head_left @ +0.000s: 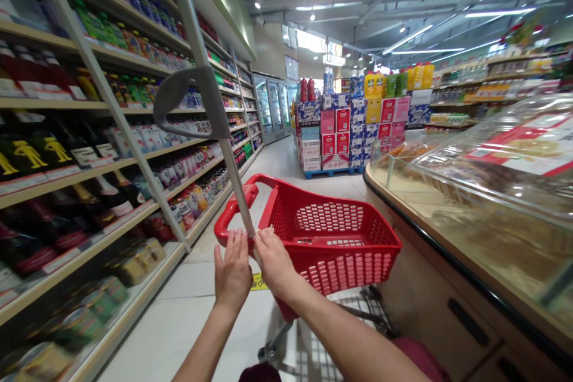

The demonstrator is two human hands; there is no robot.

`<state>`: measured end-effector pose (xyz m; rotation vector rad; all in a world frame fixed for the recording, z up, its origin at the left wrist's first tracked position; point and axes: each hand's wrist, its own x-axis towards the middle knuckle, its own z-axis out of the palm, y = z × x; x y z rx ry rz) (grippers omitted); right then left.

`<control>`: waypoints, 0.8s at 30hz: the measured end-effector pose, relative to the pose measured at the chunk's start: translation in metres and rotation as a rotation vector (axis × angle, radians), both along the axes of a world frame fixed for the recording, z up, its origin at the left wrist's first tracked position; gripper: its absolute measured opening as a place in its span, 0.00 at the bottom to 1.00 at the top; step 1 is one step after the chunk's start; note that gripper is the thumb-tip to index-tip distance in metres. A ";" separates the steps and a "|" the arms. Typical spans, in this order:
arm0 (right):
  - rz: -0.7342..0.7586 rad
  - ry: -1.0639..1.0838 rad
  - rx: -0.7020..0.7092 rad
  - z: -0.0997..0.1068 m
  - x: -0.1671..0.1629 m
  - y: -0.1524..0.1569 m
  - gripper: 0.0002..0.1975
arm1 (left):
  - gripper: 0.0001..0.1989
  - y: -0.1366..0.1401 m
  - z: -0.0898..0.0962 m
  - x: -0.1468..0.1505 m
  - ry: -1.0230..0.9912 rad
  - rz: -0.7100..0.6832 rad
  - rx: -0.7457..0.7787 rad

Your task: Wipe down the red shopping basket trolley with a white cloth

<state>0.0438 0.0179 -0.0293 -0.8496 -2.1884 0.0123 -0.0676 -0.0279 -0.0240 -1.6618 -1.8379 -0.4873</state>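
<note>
A shopping cart with a red plastic basket (344, 262) stands right in front of me, its mesh sides empty-looking from here. My left hand (233, 271) has its fingers laid over the near part of the cart's red handle (230, 215). Close beside it, my right hand (277, 259) closes around the handle where a metal pole (235, 173) rises. The palms and the undersides of the fingers are hidden. Higher on the pole sits a grey loop-shaped plastic piece (215, 101), above both hands. Below the basket, the lower wire rack (313, 340) is partly covered by my right forearm.
Shelves of bottles and cans (120, 110) line the left. A counter (430, 239) with clear-lidded food trays (501, 149) runs close along the right. Ahead stand stacked drink cartons (335, 137) on a blue pallet (333, 173), and glass-door fridges (271, 104) farther back.
</note>
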 end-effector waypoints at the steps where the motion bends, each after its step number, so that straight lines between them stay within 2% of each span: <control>1: -0.005 -0.009 0.022 -0.004 0.007 0.001 0.19 | 0.28 -0.001 -0.001 -0.001 0.005 -0.004 -0.001; 6: -0.184 -0.010 -0.007 -0.023 0.057 0.010 0.21 | 0.29 -0.004 -0.003 -0.001 -0.013 -0.015 -0.008; 8: -0.199 0.000 -0.020 -0.020 0.050 0.007 0.21 | 0.29 -0.004 -0.003 0.002 -0.021 -0.010 -0.006; 12: -0.100 -0.017 0.041 -0.008 0.016 -0.001 0.22 | 0.29 -0.004 0.000 0.002 -0.028 -0.020 -0.007; 14: -0.083 -0.031 0.063 -0.012 0.023 0.002 0.21 | 0.30 -0.006 0.001 -0.001 -0.027 -0.032 -0.004; 16: -0.147 -0.043 0.040 -0.023 0.049 0.010 0.21 | 0.31 -0.008 0.000 -0.001 -0.026 -0.030 0.013; 18: -0.275 -0.055 -0.018 -0.035 0.079 0.018 0.20 | 0.31 -0.008 -0.004 0.007 -0.019 -0.037 0.044; 20: -0.354 -0.068 -0.050 -0.042 0.095 0.022 0.18 | 0.31 -0.006 -0.009 0.021 -0.004 -0.077 0.047; 24: -0.253 -0.093 0.045 -0.047 0.090 0.019 0.21 | 0.29 0.007 -0.022 0.054 0.040 -0.178 -0.059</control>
